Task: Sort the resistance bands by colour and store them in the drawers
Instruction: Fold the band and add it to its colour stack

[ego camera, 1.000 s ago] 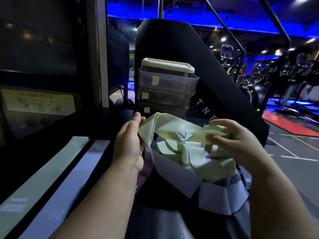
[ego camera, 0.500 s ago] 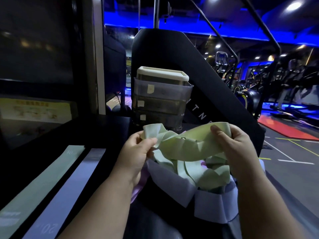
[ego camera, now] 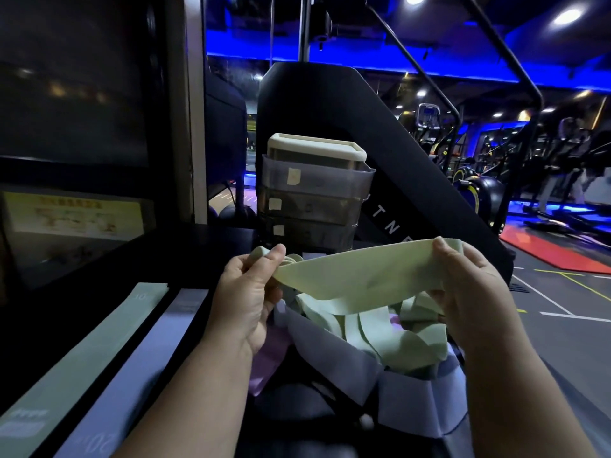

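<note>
Pale green band point(ego camera: 363, 276): stretched between left hand point(ego camera: 246, 302) and right hand point(ego camera: 469, 292), each pinching one end, above the tangled pile point(ego camera: 400, 342), which the forearms partly hide. Drawer unit point(ego camera: 310, 196) behind: labels illegible, contents unclear. Flat green band point(ego camera: 86, 355) and flat grey band point(ego camera: 142, 368), left: cut off at the frame edge.

White letters T and N show on the black machine panel point(ego camera: 413, 180), a faint 10 tops the flat green band point(ego camera: 82, 358), and 20 marks the flat grey-lilac band point(ego camera: 148, 365).
</note>
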Tool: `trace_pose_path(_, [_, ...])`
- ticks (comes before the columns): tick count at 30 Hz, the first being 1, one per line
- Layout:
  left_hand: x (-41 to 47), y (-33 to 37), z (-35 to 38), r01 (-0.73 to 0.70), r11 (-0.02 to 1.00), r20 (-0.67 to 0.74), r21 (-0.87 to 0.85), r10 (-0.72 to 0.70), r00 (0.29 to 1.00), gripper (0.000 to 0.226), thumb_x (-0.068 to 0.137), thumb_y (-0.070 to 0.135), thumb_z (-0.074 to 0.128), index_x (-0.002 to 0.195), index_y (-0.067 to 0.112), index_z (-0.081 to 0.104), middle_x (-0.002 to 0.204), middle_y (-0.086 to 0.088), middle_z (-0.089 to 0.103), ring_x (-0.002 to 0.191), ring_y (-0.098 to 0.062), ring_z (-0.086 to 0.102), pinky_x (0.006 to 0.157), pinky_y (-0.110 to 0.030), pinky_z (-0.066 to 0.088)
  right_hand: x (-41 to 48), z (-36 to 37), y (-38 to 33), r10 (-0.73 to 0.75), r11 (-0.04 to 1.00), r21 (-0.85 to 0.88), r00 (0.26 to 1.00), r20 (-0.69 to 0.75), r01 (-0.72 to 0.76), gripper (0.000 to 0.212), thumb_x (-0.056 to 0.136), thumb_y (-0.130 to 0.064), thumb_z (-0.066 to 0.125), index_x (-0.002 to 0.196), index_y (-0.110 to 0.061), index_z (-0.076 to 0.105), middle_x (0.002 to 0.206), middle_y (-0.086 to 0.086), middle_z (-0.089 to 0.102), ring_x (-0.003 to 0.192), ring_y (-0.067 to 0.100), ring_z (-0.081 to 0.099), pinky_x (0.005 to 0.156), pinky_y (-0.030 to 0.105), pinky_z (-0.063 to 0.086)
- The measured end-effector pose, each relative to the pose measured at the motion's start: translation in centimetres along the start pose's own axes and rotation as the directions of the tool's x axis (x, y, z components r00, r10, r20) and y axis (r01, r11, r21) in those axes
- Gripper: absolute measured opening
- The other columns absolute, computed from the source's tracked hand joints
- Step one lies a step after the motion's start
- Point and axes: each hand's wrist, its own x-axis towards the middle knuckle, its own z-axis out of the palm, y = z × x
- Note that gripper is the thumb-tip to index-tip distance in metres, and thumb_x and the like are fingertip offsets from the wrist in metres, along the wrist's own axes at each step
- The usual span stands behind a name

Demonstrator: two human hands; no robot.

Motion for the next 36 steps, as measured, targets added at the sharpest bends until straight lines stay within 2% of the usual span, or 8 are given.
trace_pose_path(6, [-0.2, 0.4, 0.0, -0.039, 0.998, -0.037, -0.050, 0.037, 0.999, 0.067, 0.060, 0.032, 0.074, 0.119, 0.020, 0.046, 0.086, 0.001, 0.063, 0.068, -0.009, 0.057, 0.058, -0.024, 0.043, 0.1, 0.1, 0.2, 0.005, 1.000, 0.030, 1.000, 0.001, -0.005, 0.015, 0.098, -0.023, 0.053, 0.084, -0.021, 0.058, 0.084, 0.002, 0.053, 0.078, 0.012, 0.052, 0.074, 0.032, 0.046])
trace_pose_path(10, [-0.5, 0.5, 0.2, -0.020, 0.999, 0.050, -0.042, 0.022, 0.999, 0.032, 0.065, 0.029, 0.071, 0.093, 0.019, 0.061, 0.067, 0.007, 0.064, 0.063, -0.007, 0.056, 0.062, -0.022, 0.044, 0.2, 0.1, 0.2, -0.005, 1.000, 0.019, 1.000, -0.028, 0.006, 0.012, 0.099, -0.024, 0.051, 0.089, -0.025, 0.055, 0.084, -0.001, 0.053, 0.074, 0.010, 0.054, 0.066, 0.028, 0.047])
trace_pose_path(13, [-0.2, 0.2, 0.0, -0.017, 0.999, 0.040, -0.037, 0.019, 0.999, 0.011, 0.081, 0.010, 0.068, 0.086, 0.018, 0.061, 0.074, 0.002, 0.064, 0.065, -0.009, 0.060, 0.063, -0.021, 0.048, 0.3, -0.1, 0.3, -0.020, 1.000, 0.000, 0.997, -0.069, 0.020, 0.010, 0.099, -0.023, 0.052, 0.089, -0.027, 0.053, 0.082, -0.001, 0.051, 0.068, 0.009, 0.055, 0.059, 0.026, 0.048])
trace_pose_path(18, [0.3, -0.3, -0.3, -0.118, 0.987, -0.063, 0.108, 0.125, 0.990, 0.030, 0.083, -0.013, 0.062, 0.085, 0.017, 0.058, 0.082, -0.002, 0.060, 0.076, -0.014, 0.058, 0.072, -0.026, 0.048, 0.7, -0.3, 0.7, -0.047, 0.993, -0.110, 0.993, -0.112, 0.035, 0.008, 0.097, -0.024, 0.057, 0.091, -0.029, 0.053, 0.089, 0.000, 0.051, 0.077, 0.013, 0.054, 0.058, 0.027, 0.045])
trace_pose_path(23, [0.4, -0.6, -0.6, -0.240, 0.921, -0.102, 0.307, 0.283, 0.954, 0.026, 0.081, 0.000, 0.073, 0.081, 0.020, 0.057, 0.076, 0.004, 0.058, 0.068, -0.010, 0.055, 0.069, -0.023, 0.048, 0.5, -0.5, 0.5, -0.073, 0.979, -0.197, 0.992, -0.105, 0.052, 0.024, 0.079, -0.037, 0.068, 0.099, -0.031, 0.056, 0.090, -0.005, 0.058, 0.080, 0.013, 0.055, 0.061, 0.028, 0.042])
trace_pose_path(28, [0.6, -0.2, -1.0, -0.281, 0.850, -0.208, 0.445, 0.403, 0.891, 0.022, 0.090, 0.018, 0.067, 0.078, 0.025, 0.050, 0.077, 0.006, 0.049, 0.065, -0.009, 0.046, 0.056, -0.013, 0.042, 0.4, -0.7, 0.3, -0.106, 0.969, -0.237, 0.986, -0.129, 0.073, 0.019, 0.095, -0.021, 0.060, 0.111, -0.029, 0.057, 0.085, -0.003, 0.058, 0.068, 0.008, 0.051, 0.056, 0.022, 0.042])
trace_pose_path(32, [1.1, -0.6, -1.2, -0.207, 0.898, -0.193, 0.389, 0.299, 0.935, 0.015, 0.094, 0.024, 0.061, 0.085, 0.027, 0.049, 0.086, 0.004, 0.053, 0.077, -0.014, 0.051, 0.072, -0.028, 0.045, 0.4, -0.8, 0.0, -0.089, 0.968, -0.241, 0.994, -0.064, 0.071, 0.014, 0.098, -0.018, 0.055, 0.106, -0.026, 0.063, 0.073, -0.005, 0.049, 0.055, 0.005, 0.042, 0.044, 0.011, 0.037])
trace_pose_path(36, [0.9, -0.5, -1.0, -0.169, 0.907, -0.213, 0.386, 0.266, 0.940, 0.011, 0.095, 0.026, 0.058, 0.089, 0.023, 0.050, 0.086, 0.004, 0.057, 0.077, -0.015, 0.054, 0.073, -0.033, 0.046, 0.4, -1.0, 0.0, 0.020, 0.988, -0.155, 1.000, 0.003, -0.020, 0.014, 0.098, -0.013, 0.053, 0.095, -0.021, 0.064, 0.070, -0.001, 0.050, 0.058, 0.010, 0.044, 0.053, 0.020, 0.041])
